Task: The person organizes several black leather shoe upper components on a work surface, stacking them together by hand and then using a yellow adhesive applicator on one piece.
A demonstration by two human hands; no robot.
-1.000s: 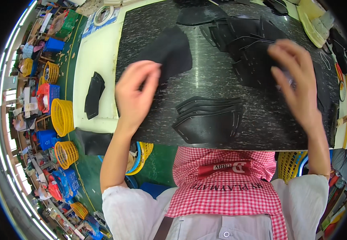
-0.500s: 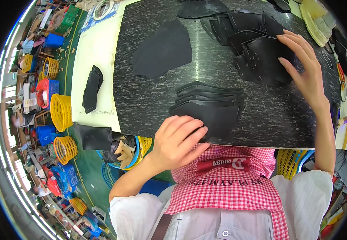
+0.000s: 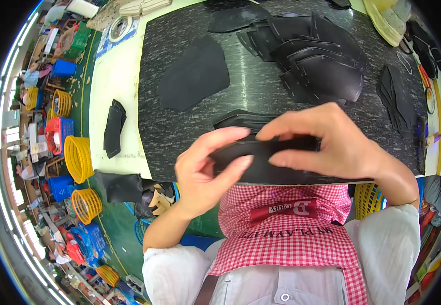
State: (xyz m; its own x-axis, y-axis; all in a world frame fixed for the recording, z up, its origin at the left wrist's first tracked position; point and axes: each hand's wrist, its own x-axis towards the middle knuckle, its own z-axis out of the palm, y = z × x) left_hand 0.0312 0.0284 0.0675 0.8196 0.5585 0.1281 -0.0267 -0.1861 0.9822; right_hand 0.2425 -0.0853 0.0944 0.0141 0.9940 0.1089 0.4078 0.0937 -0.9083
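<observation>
Both hands hold one black cut piece (image 3: 276, 152) just above the near edge of the dark speckled board (image 3: 180, 137). The left hand (image 3: 205, 173) pinches its left end between thumb and fingers, while the right hand (image 3: 332, 147) pinches its middle and right part. A stack of like pieces (image 3: 241, 119) lies just behind it.
</observation>
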